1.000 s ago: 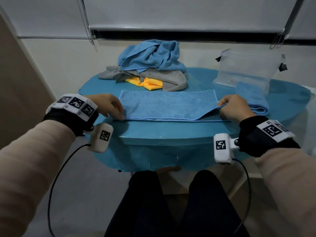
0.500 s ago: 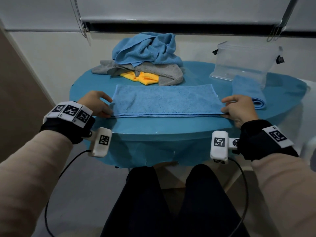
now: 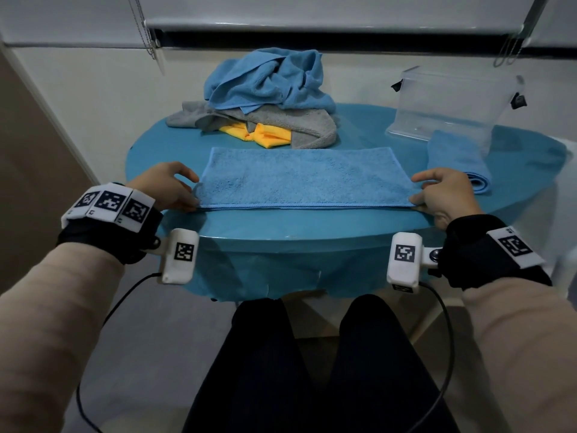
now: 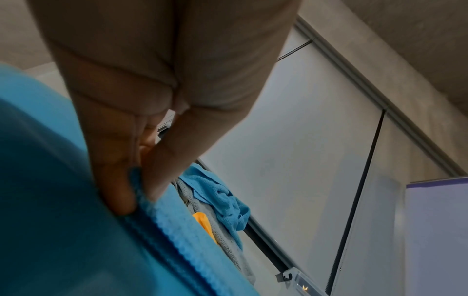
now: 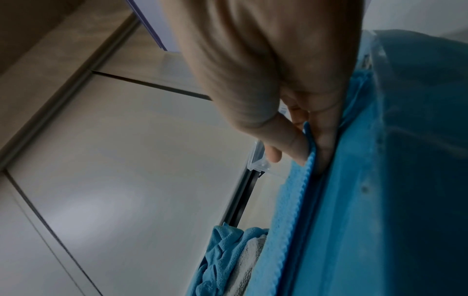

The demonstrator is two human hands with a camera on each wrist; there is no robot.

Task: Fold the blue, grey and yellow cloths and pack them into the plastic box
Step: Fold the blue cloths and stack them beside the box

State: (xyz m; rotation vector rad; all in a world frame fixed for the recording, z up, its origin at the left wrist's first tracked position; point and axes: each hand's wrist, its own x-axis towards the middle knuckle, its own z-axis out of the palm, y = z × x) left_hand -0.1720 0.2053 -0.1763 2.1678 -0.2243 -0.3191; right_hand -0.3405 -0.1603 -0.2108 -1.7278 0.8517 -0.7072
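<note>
Nearside of the plastic box (image 3: 449,104), left hand (image 3: 165,187) and right hand (image 3: 443,195) pinching blue cloth (image 3: 304,178) by near corners, half-folded, next fold due crosswise.

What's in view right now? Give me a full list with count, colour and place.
flat cloth: 1, blue, folded to a long strip, at the table's near edge, between the hands
folded cloth: 1, blue, right, in front of the box
blue pile cloth: 1, crumpled, top of the far pile
grey cloth: 1, under the blue one in the pile
yellow cloth: 1, under the grey, front of the pile
box: 1, clear plastic, far right; looks empty
table: 1, round, blue cover
blind: 1, pale, behind the table
left hand: pinches the flat cloth's near left corner
right hand: pinches its near right corner
</note>
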